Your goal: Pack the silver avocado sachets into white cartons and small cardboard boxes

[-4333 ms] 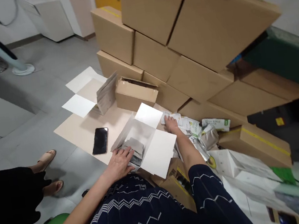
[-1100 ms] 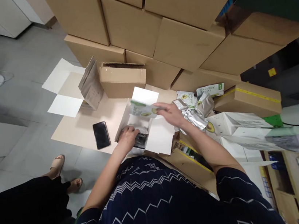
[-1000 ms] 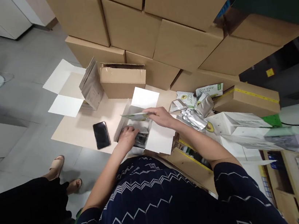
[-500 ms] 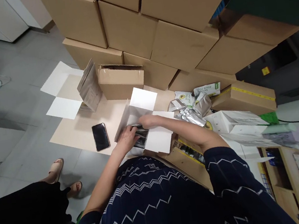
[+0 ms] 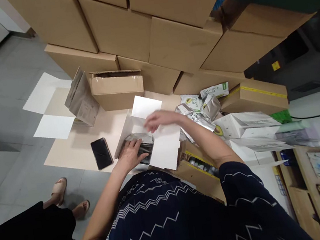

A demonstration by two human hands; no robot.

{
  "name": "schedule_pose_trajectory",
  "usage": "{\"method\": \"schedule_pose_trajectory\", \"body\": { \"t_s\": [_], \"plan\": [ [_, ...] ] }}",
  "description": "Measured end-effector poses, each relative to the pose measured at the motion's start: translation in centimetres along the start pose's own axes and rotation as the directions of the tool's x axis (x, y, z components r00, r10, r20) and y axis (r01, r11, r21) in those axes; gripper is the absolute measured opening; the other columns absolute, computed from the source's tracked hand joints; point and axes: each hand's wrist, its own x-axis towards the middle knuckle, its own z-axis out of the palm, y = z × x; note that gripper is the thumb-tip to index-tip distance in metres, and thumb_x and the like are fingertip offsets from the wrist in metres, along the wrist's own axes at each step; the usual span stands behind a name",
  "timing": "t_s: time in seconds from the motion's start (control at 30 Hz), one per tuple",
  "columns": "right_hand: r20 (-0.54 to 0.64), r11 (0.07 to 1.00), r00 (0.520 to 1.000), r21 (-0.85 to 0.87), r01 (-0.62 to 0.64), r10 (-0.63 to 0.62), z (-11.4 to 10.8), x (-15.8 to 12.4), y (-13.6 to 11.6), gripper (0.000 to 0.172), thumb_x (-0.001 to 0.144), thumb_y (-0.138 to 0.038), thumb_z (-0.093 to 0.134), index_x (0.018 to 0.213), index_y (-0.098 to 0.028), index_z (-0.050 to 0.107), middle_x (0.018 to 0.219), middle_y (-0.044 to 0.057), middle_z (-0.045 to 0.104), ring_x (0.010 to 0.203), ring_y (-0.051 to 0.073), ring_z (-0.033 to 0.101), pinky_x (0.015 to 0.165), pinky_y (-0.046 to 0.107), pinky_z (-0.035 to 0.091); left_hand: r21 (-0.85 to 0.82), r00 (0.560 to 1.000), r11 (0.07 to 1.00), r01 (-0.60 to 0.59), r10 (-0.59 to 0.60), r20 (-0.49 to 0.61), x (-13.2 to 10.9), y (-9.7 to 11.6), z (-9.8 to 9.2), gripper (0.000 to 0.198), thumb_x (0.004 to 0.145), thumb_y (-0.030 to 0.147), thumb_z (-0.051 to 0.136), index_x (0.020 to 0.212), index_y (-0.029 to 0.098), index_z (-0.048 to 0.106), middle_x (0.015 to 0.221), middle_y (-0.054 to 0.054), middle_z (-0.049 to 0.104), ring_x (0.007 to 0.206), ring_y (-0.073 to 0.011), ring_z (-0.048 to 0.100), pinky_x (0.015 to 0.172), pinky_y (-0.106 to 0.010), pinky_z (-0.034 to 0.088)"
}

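A white carton (image 5: pixel 164 151) with its flaps spread lies open on a flattened cardboard sheet (image 5: pixel 72 149). Silver pouches (image 5: pixel 142 141) are stacked inside it. My left hand (image 5: pixel 131 155) rests on those pouches at the near side of the carton. My right hand (image 5: pixel 160 119) hovers above the carton with fingers spread and nothing in it. A heap of silver and green-printed pouches (image 5: pixel 202 106) lies to the right of the carton.
A black phone (image 5: pixel 101 153) lies on the cardboard sheet, left of the carton. An open brown box (image 5: pixel 117 88) and a wall of stacked brown cartons (image 5: pixel 141 24) stand behind. Another person's sandalled feet (image 5: pixel 63 191) are at the left. White boxes (image 5: pixel 246 124) lie at the right.
My right hand carried a green-printed pouch from the heap into the carton, let it go and has lifted out of the carton. My left hand stayed on the pouches inside.
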Motion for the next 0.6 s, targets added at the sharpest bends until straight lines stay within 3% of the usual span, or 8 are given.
{"method": "schedule_pose_trajectory", "body": {
  "t_s": [0.03, 0.07, 0.13, 0.2, 0.3, 0.4, 0.5, 0.6],
  "plan": [
    [-0.218, 1.0, 0.976, 0.023, -0.017, 0.022, -1.8, -0.8, 1.3, 0.039, 0.1, -0.039, 0.044, 0.12, -0.014, 0.066, 0.1, 0.01, 0.074, 0.078, 0.015, 0.069, 0.072, 0.026, 0.055, 0.0, 1.0, 1.0, -0.004, 0.004, 0.01, -0.1, -0.1, 0.1, 0.061, 0.092, 0.049, 0.06, 0.143, 0.017, 0.049, 0.136, -0.017, 0.056, 0.12, -0.0345, 0.05, 0.104, -0.049, 0.044],
    [-0.449, 0.997, 0.891, -0.02, -0.079, 0.061, -3.5, -1.5, 2.9, 0.042, 0.101, -0.042, 0.04, 0.122, -0.015, 0.065, 0.1, 0.011, 0.073, 0.078, 0.016, 0.069, 0.072, 0.027, 0.055, 0.002, 1.0, 1.0, -0.004, 0.004, 0.017, -0.1, -0.2, 0.2, 0.059, 0.092, 0.045, 0.061, 0.142, 0.017, 0.05, 0.137, -0.016, 0.056, 0.12, -0.034, 0.05, 0.104, -0.049, 0.045],
    [-0.667, 0.919, 0.731, -0.186, -0.348, 0.142, -5.7, -2.3, 6.6, 0.041, 0.1, -0.038, 0.046, 0.131, -0.015, 0.061, 0.11, 0.015, 0.07, 0.094, 0.021, 0.067, 0.083, 0.033, 0.054, 0.013, 1.0, 1.0, 0.006, -0.006, 0.023, -0.1, -0.2, 0.3, 0.05, 0.094, 0.037, 0.059, 0.14, 0.019, 0.053, 0.136, -0.015, 0.056, 0.118, -0.0329, 0.051, 0.104, -0.049, 0.045],
    [-0.615, 0.675, 0.728, -0.401, -0.62, 0.303, -5.9, -2.2, 10.3, 0.051, 0.092, -0.03, 0.059, 0.141, -0.019, 0.055, 0.131, 0.019, 0.062, 0.118, 0.03, 0.058, 0.098, 0.043, 0.048, 0.021, 1.0, 1.0, 0.017, -0.018, 0.018, 0.0, -0.1, 0.3, 0.044, 0.095, 0.033, 0.056, 0.137, 0.019, 0.055, 0.134, -0.015, 0.057, 0.118, -0.0321, 0.051, 0.104, -0.049, 0.046],
    [-0.466, 0.407, 0.725, -0.613, -0.678, 0.507, -3.4, -1.6, 14.6, 0.06, 0.086, -0.022, 0.065, 0.145, -0.026, 0.054, 0.155, 0.017, 0.041, 0.14, 0.04, 0.036, 0.11, 0.059, 0.03, 0.024, 0.999, 0.999, 0.027, -0.028, 0.017, 0.1, 0.2, 0.3, 0.041, 0.095, 0.032, 0.057, 0.134, 0.019, 0.058, 0.133, -0.014, 0.057, 0.118, -0.0317, 0.051, 0.105, -0.048, 0.046],
    [-0.472, 0.384, 0.747, -0.652, -0.653, 0.469, -1.0, -1.4, 16.9, 0.046, 0.091, -0.017, 0.054, 0.136, -0.018, 0.062, 0.15, 0.019, 0.047, 0.141, 0.038, 0.034, 0.112, 0.055, 0.028, 0.021, 0.999, 0.999, 0.039, -0.04, 0.022, 0.0, 0.5, 0.1, 0.041, 0.095, 0.031, 0.057, 0.134, 0.019, 0.058, 0.134, -0.015, 0.057, 0.118, -0.0318, 0.051, 0.104, -0.048, 0.046],
    [-0.515, 0.4, 0.746, -0.633, -0.663, 0.422, -1.4, -2.2, 17.5, 0.039, 0.09, -0.013, 0.05, 0.124, -0.01, 0.068, 0.133, 0.022, 0.06, 0.128, 0.034, 0.049, 0.101, 0.042, 0.041, 0.031, 0.998, 0.998, 0.054, -0.055, 0.035, -0.1, 0.6, 0.0, 0.042, 0.095, 0.031, 0.057, 0.135, 0.018, 0.058, 0.135, -0.015, 0.056, 0.118, -0.0324, 0.051, 0.105, -0.048, 0.046],
    [-0.668, 0.492, 0.663, -0.475, -0.73, 0.338, -3.8, -3.4, 17.2, 0.038, 0.089, -0.014, 0.049, 0.122, -0.013, 0.069, 0.13, 0.018, 0.062, 0.114, 0.027, 0.06, 0.095, 0.036, 0.047, 0.039, 0.997, 0.997, 0.062, -0.064, 0.041, 0.0, 0.7, 0.0, 0.043, 0.095, 0.032, 0.057, 0.135, 0.018, 0.058, 0.135, -0.014, 0.056, 0.117, -0.0323, 0.051, 0.105, -0.047, 0.046]
  ]
}}
